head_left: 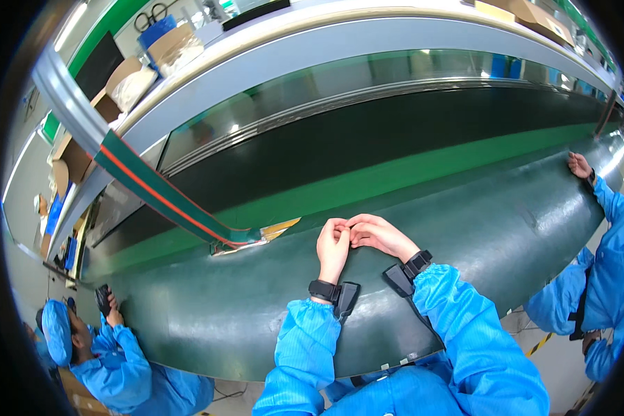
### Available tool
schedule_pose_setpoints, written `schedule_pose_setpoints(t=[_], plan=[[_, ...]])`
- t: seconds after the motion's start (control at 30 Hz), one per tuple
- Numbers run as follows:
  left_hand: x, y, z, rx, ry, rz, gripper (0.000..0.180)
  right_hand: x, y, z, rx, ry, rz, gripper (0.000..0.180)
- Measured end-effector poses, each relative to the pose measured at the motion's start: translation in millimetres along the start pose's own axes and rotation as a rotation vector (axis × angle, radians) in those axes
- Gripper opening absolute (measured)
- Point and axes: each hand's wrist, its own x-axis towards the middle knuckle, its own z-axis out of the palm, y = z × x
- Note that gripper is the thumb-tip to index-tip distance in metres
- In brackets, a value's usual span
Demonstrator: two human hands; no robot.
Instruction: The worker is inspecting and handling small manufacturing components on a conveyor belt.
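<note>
While the left hand (332, 249) and right hand (383, 236) met, fingertips bunched, I couldn't tell if they pinched anything; left of them, the striped strap (161, 193) reached the worktop's (478, 222) far edge, where a careless sweep could have snagged it.

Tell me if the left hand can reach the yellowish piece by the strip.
Likely yes: only green surface shows between the left hand and the yellowish piece, though that hand appears to touch the right hand.
</note>
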Motion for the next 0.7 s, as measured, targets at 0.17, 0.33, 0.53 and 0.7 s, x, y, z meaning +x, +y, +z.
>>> schedule_pose_setpoints(t=[0.17, 0.33, 0.53, 0.7], plan=[[0.5, -3.3, 1.9, -0.002, -0.007, -0.006, 0.013, -0.8, -2.6, 2.4, -0.009, 0.044, 0.000, 0.022], [-0.1, 2.1, 2.7, 0.041, 0.002, 0.019, 0.012, -2.2, -3.5, 4.0, -0.023, 0.055, -0.013, 0.022], [15.8, -10.7, -20.0, 0.289, 0.107, 0.156, 0.008, -0.5, -1.8, 2.4, -0.035, 0.029, -0.018, 0.024], [38.1, -28.8, -95.4, 0.430, 0.268, 0.103, 0.008, -2.3, -9.0, 10.1, -0.078, 0.032, -0.028, 0.025]])
